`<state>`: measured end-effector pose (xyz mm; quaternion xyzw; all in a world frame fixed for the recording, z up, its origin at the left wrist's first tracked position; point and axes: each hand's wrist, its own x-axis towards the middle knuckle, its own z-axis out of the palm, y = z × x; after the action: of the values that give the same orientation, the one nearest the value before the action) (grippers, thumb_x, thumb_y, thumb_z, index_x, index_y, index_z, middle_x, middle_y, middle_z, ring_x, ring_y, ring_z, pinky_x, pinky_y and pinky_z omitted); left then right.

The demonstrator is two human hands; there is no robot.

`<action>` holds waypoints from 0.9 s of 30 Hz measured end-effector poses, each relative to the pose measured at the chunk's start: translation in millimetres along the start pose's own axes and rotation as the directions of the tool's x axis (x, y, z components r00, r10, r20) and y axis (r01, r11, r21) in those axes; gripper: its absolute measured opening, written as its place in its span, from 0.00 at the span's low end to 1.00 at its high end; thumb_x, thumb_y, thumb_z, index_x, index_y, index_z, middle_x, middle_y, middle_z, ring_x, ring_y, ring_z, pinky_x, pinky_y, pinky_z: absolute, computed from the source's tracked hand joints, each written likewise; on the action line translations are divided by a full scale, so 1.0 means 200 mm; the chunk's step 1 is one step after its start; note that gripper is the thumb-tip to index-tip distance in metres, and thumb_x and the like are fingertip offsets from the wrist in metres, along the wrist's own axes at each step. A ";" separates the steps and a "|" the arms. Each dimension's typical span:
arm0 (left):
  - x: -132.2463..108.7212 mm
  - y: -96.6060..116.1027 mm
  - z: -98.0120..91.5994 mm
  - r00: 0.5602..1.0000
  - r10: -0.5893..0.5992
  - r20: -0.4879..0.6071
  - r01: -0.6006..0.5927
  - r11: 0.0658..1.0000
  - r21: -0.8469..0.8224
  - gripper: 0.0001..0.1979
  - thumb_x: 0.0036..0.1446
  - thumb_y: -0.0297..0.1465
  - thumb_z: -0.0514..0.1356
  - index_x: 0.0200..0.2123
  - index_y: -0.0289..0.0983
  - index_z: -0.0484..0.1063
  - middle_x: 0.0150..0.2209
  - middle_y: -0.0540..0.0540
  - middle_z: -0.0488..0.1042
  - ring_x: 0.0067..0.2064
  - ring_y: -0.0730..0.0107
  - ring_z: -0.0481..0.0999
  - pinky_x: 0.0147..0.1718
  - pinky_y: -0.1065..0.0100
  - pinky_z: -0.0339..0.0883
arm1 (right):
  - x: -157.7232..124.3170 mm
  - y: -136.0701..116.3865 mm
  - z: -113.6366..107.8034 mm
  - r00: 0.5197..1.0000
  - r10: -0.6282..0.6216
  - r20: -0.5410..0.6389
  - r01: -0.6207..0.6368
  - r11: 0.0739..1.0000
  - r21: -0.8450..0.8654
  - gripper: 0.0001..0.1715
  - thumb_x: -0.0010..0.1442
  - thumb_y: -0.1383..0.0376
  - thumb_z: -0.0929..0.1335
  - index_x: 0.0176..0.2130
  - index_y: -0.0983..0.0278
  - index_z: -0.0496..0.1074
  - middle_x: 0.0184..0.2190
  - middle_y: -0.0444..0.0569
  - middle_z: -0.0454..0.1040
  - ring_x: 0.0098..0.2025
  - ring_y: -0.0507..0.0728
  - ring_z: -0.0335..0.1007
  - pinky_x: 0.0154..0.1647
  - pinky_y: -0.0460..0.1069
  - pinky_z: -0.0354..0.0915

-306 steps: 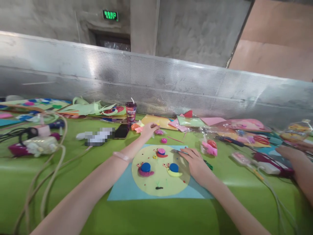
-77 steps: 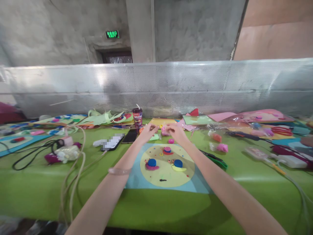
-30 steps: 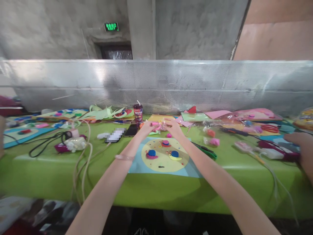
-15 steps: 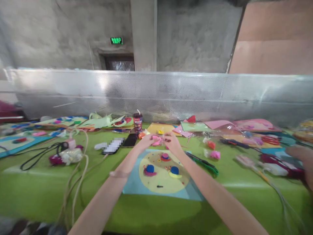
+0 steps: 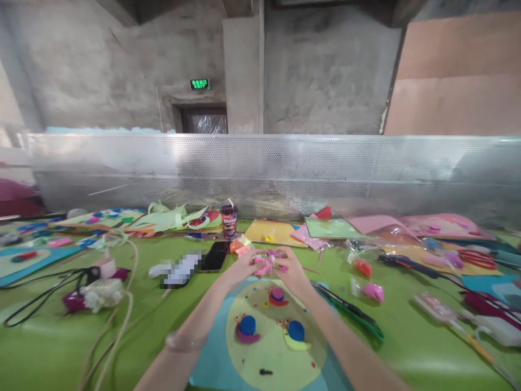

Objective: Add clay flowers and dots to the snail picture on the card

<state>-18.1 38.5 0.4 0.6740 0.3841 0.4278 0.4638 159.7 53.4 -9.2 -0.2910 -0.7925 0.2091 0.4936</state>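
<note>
A perforated metal screen (image 5: 268, 174) stands behind the green bench (image 5: 163, 347). Landmark: the blue sheet (image 5: 214, 355) bearing three snail figures (image 5: 296, 330). At its far edge, my left fingers (image 5: 249, 263) and right fingers (image 5: 287, 262) grasp pink material (image 5: 264, 266); whether it is one piece, I cannot tell. A black phone (image 5: 215, 256) lies beyond the sheet, to its left.

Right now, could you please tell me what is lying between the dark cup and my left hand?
In the head view, an orange lump and a pinkish piece beside it lie between the dark cup and your left hand.
</note>
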 end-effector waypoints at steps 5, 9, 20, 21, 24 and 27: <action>-0.01 0.04 0.00 1.000 -0.015 -0.020 0.015 1.000 -0.010 0.27 0.50 0.41 0.62 0.52 0.36 0.65 0.33 0.46 0.73 0.34 0.67 0.73 0.32 0.68 0.67 | 0.01 -0.04 -0.01 1.000 0.019 -0.022 -0.018 1.000 0.009 0.07 0.51 0.67 0.69 0.31 0.59 0.79 0.41 0.51 0.68 0.40 0.57 0.67 0.46 0.54 0.65; -0.01 0.07 0.01 0.999 -0.022 -0.044 0.022 1.000 -0.008 0.27 0.48 0.42 0.63 0.50 0.35 0.67 0.34 0.45 0.72 0.34 0.67 0.73 0.30 0.68 0.67 | 0.02 -0.06 -0.02 0.998 0.022 -0.055 -0.021 1.000 0.019 0.07 0.50 0.65 0.68 0.29 0.59 0.78 0.39 0.51 0.68 0.38 0.57 0.67 0.44 0.55 0.67; 0.02 0.05 -0.01 0.992 -0.054 -0.115 0.057 0.998 0.018 0.17 0.48 0.43 0.62 0.33 0.33 0.73 0.27 0.47 0.71 0.30 0.70 0.71 0.30 0.69 0.65 | 0.06 -0.06 -0.03 0.988 -0.019 -0.152 0.015 1.000 -0.023 0.10 0.50 0.59 0.67 0.26 0.61 0.74 0.36 0.51 0.67 0.36 0.58 0.67 0.40 0.55 0.67; 0.02 0.05 -0.01 0.992 -0.051 -0.115 0.053 0.998 0.019 0.17 0.48 0.43 0.62 0.32 0.33 0.73 0.27 0.48 0.71 0.29 0.70 0.70 0.30 0.69 0.64 | 0.06 -0.06 -0.03 0.987 -0.023 -0.158 0.019 0.999 -0.028 0.10 0.50 0.58 0.67 0.26 0.61 0.74 0.35 0.52 0.67 0.37 0.59 0.67 0.40 0.55 0.67; 0.04 0.04 -0.01 0.992 -0.038 -0.118 0.040 0.999 0.015 0.18 0.48 0.43 0.62 0.31 0.33 0.72 0.25 0.50 0.68 0.27 0.73 0.68 0.28 0.70 0.62 | 0.06 -0.04 -0.02 0.983 -0.038 -0.178 0.024 0.997 -0.078 0.11 0.50 0.57 0.66 0.27 0.62 0.72 0.34 0.52 0.68 0.39 0.60 0.68 0.40 0.54 0.67; 0.04 0.03 -0.02 0.989 -0.044 -0.140 0.045 0.999 0.004 0.17 0.47 0.43 0.62 0.31 0.34 0.71 0.25 0.51 0.67 0.27 0.74 0.66 0.27 0.71 0.61 | 0.06 0.00 -0.01 0.978 -0.065 -0.200 0.036 0.989 -0.146 0.11 0.52 0.58 0.63 0.26 0.61 0.70 0.35 0.53 0.68 0.38 0.60 0.68 0.39 0.54 0.67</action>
<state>-17.7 45.7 8.1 0.6352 0.4324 0.4622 0.4426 158.3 61.8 0.0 -0.3250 -0.7576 0.1086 0.5556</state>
